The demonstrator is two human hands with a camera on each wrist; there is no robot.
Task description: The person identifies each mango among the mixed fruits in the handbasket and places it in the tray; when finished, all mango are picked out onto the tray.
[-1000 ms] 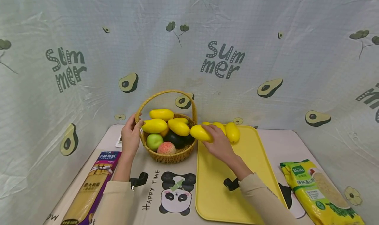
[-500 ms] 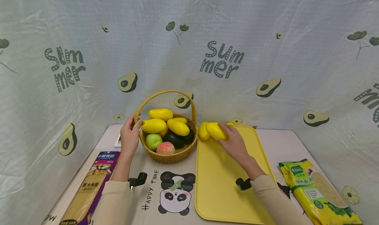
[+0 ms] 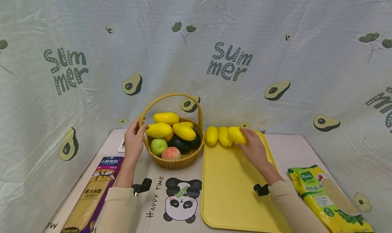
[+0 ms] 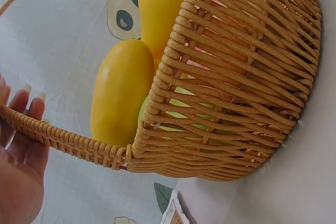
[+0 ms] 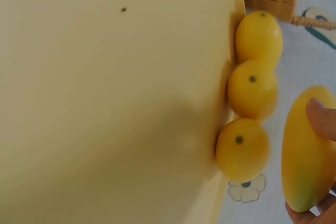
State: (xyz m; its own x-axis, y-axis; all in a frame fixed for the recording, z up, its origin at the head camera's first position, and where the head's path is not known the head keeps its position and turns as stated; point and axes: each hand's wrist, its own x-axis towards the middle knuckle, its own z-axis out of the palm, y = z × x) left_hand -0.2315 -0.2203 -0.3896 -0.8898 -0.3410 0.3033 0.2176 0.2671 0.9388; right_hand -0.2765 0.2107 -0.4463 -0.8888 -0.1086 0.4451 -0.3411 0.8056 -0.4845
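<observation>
My left hand (image 3: pixel 134 141) holds one side of the wicker basket's handle (image 4: pixel 73 142). Yellow mangoes, a green apple (image 3: pixel 159 146), a peach (image 3: pixel 171 153) and dark fruit (image 3: pixel 179 144) lie in the basket (image 3: pixel 174 164). Over the far end of the yellow tray (image 3: pixel 232 192), my right hand (image 3: pixel 255 148) grips a mango (image 5: pixel 302 156) between thumb and fingers. In the right wrist view this mango is apart from a row of three others (image 5: pixel 253 88) along the tray's far edge. From the head, the held mango hides the row's rightmost one.
A purple pasta pack (image 3: pixel 95 195) lies left of the left forearm. To the right of the tray is a yellow Knorr bag (image 3: pixel 329 195). A printed curtain (image 3: pixel 171 56) hangs behind the table, close to basket and tray.
My right hand has carried the mango rightward, from beside the basket to the far right part of the tray, above the row. The left hand stays on the basket handle.
</observation>
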